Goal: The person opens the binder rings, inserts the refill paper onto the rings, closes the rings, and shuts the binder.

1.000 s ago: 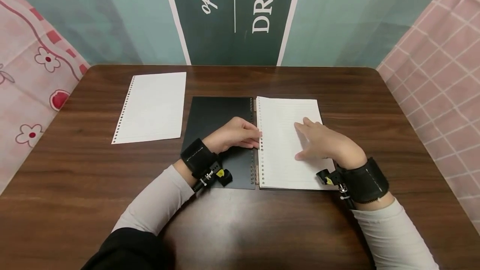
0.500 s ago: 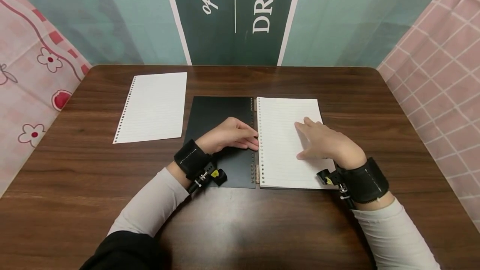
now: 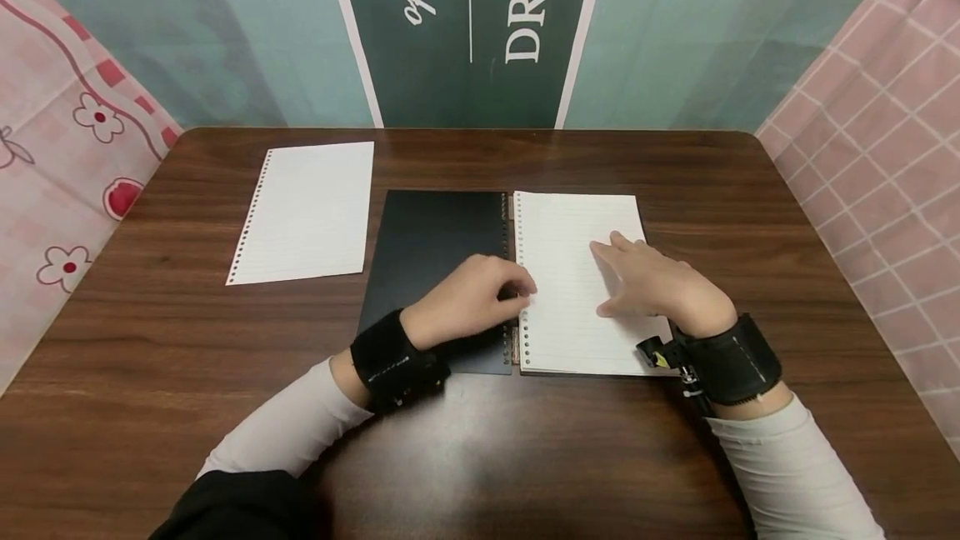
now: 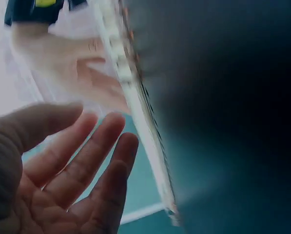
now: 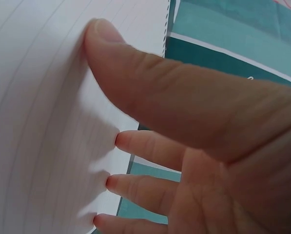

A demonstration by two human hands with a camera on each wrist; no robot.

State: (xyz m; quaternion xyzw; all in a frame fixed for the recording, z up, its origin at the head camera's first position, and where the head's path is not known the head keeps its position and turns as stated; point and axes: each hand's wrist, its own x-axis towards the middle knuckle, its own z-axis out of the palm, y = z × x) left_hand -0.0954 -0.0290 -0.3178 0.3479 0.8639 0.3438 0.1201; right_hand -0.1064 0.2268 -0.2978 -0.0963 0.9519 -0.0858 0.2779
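A loose-leaf binder lies open on the table, its black cover (image 3: 442,227) at left and a stack of lined, punched paper (image 3: 570,340) at right. My left hand (image 3: 476,294) is over the spine, fingertips right at the punched edge of the stack. Thumb and fingers stand apart around nothing in the left wrist view, where the left hand (image 4: 77,165) appears beside the edge of the paper (image 4: 147,136). My right hand (image 3: 652,282) rests its spread fingertips and thumb on the top sheet; the right wrist view shows that thumb (image 5: 135,78) against the lined page (image 5: 38,122).
A single punched sheet (image 3: 303,215) lies on the brown wooden table (image 3: 465,457), left of the binder. Behind the table hangs a green cloth (image 3: 645,32) with white lettering, and pink patterned cloths flank both sides.
My left hand has turned over and shifted slightly toward me along the spine, its thumb and fingers now parted. The right hand stays almost still on the page.
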